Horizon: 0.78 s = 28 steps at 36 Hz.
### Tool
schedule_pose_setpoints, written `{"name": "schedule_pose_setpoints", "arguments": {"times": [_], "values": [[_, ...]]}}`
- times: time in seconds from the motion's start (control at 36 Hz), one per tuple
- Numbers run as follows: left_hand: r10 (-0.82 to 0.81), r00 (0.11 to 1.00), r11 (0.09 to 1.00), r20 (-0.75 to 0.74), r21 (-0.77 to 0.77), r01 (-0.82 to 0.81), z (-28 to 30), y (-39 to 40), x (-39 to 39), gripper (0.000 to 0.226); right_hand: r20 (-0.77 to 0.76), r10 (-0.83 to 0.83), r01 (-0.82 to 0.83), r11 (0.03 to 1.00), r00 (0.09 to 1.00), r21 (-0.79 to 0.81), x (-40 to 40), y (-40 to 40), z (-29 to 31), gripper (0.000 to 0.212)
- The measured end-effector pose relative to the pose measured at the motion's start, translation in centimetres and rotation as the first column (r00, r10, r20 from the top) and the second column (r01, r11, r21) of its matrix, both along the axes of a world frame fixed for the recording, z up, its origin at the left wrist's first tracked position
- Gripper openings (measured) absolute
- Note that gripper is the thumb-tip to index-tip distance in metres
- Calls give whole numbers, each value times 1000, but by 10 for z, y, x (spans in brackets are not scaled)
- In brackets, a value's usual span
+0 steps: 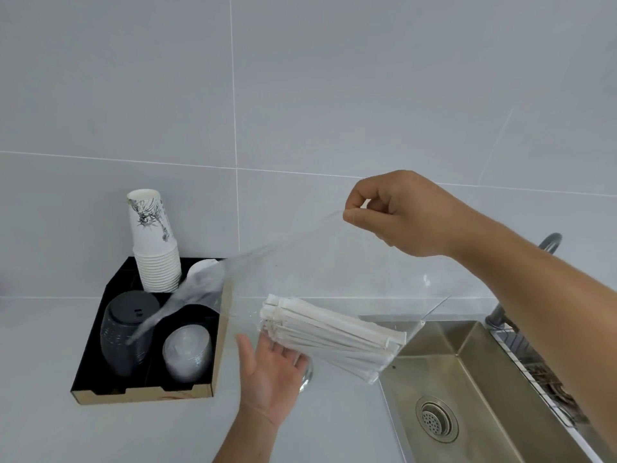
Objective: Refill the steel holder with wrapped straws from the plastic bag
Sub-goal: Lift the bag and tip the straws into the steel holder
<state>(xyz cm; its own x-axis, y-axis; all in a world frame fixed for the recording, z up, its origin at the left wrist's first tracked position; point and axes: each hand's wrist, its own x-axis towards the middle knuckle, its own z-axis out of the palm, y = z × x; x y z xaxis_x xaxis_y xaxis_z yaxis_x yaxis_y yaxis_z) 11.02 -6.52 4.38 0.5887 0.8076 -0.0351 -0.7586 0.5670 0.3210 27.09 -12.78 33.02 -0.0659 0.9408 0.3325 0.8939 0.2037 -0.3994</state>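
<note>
My right hand [400, 215] pinches the top edge of a clear plastic bag [334, 272] and holds it up above the counter. A bundle of white wrapped straws [334, 332] lies slanted in the bag's bottom. My left hand [270, 372] is palm up under the straws' left end, with straight fingers touching the bag from below. A shiny curved piece of the steel holder [307, 379] shows just beyond my left fingers; the rest of it is hidden behind the hand and the bag.
A black cardboard tray [96, 379] at the left holds a stack of paper cups [153, 242], black lids [130, 329] and clear lids [187, 352]. A steel sink [467, 396] with a drain sits at the right, with a tap [551, 242] and a wire rack [534, 369] beside it.
</note>
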Motion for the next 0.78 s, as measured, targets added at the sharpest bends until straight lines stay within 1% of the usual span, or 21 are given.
{"name": "schedule_pose_setpoints", "arguments": {"times": [0.08, 0.14, 0.22, 0.28, 0.36, 0.39, 0.44, 0.53, 0.56, 0.61, 0.67, 0.72, 0.78], "values": [[-63, 998, 994, 29, 88, 61, 13, -8, 12, 81, 29, -43, 44, 999, 999, -14, 1, 4, 7, 20], [-78, 996, 990, 37, 119, 73, 23, -12, 21, 73, 39, -83, 85, 996, 996, -40, 3, 8, 11, 20], [-67, 998, 991, 20, 117, 64, 33, -21, 34, 64, 76, -150, 156, 985, 986, -78, 10, 15, 16, 20], [-89, 996, 991, 19, 104, 86, 37, -28, 40, 58, 76, -188, 195, 975, 979, -106, 16, 18, 18, 19], [-103, 995, 993, 7, 65, 102, 36, -36, 50, 39, 110, -249, 262, 956, 962, -134, 29, 18, 19, 16], [-102, 995, 994, 4, 45, 101, 33, -37, 52, 36, 108, -267, 281, 949, 958, -142, 33, 16, 18, 14], [-105, 994, 994, -4, 10, 105, 28, -37, 55, 37, 73, -293, 301, 942, 953, -147, 42, 9, 17, 11], [-78, 997, 997, -19, -13, 77, 27, -34, 55, 37, -26, -331, 328, 941, 943, -87, 58, -4, 10, 8], [-69, 997, 997, -30, -24, 68, 27, -33, 55, 36, -74, -351, 348, 936, 934, -44, 63, -9, 5, 12], [-44, 998, 998, -45, -57, 41, 28, -30, 56, 37, -192, -391, 407, 912, 900, 49, 72, -20, -8, 29], [-22, 998, 998, -52, -62, 19, 29, -27, 58, 42, -349, -389, 447, 888, 853, 103, 76, -31, -25, 41], [-15, 998, 998, -56, -59, 12, 32, -26, 61, 48, -513, -352, 450, 890, 783, 76, 73, -41, -43, 49], [-27, 998, 997, -58, -70, 23, 33, -25, 64, 46, -637, -320, 420, 908, 702, 6, 67, -50, -61, 57]]}}
